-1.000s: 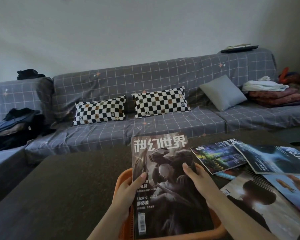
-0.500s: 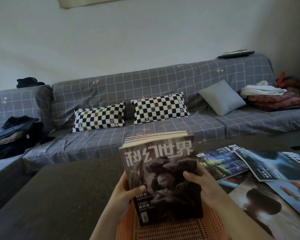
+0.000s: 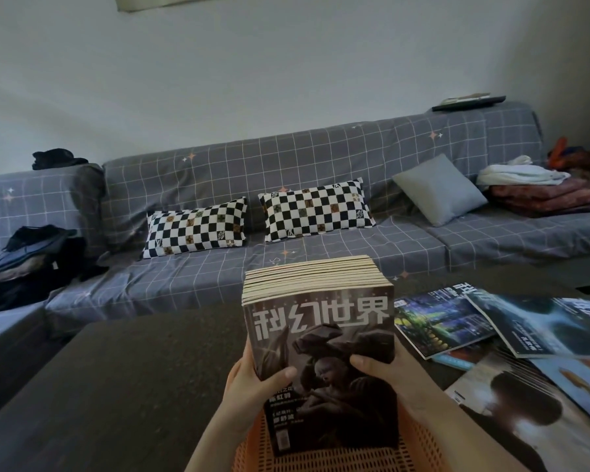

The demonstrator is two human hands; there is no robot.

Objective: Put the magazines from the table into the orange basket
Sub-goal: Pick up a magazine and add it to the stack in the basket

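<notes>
A thick stack of magazines with a dark cover stands upright in the orange basket at the bottom centre. My left hand grips the stack's left edge, thumb on the cover. My right hand grips its right edge, thumb on the cover too. Several more magazines lie spread on the dark table to the right. The basket's far wall is hidden behind the stack.
A grey checked sofa runs behind the table with two chequered pillows, a grey cushion, dark clothes at the left and folded blankets at the right.
The stack has tilted upright from leaning towards me, so its top page edges now show. Both hands slid up its sides and the view rose a little.
</notes>
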